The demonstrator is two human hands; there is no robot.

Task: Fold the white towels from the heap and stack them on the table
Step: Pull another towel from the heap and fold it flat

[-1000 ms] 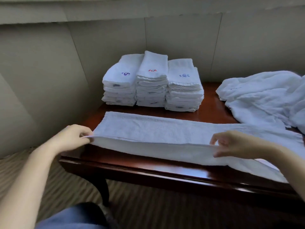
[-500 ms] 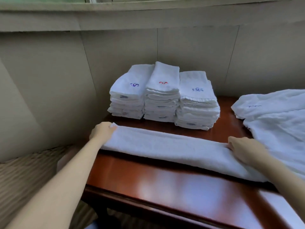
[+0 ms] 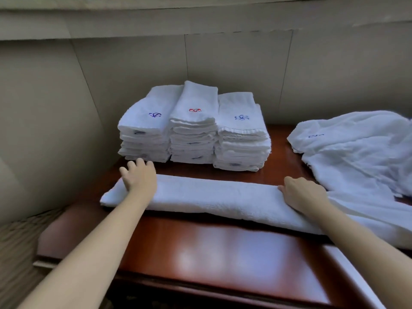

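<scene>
Towel [image 3: 214, 197] folded into a long band lies across the dark wooden table [image 3: 223, 253] in front of you, its left end near the table's left edge and its right end running under your right forearm toward the table's right side. Beyond it on the right sits the heap [image 3: 361, 157] of unfolded white towels, one showing a small blue embroidered mark too small to read. Against the wall at the back stand three stacks [image 3: 194, 130] of folded towels, side by side and touching; the left and right top towels carry a blue embroidered emblem, the middle one a red emblem, none legible as letters. Small dark tags show at some folded edges, unreadable. Your left hand [image 3: 139, 179] rests flat on the band's left end with fingers spread and straight, fingertips just short of the left stack. Your right hand [image 3: 303, 192] presses palm-down on the band's right part, fingers relaxed, gripping nothing
</scene>
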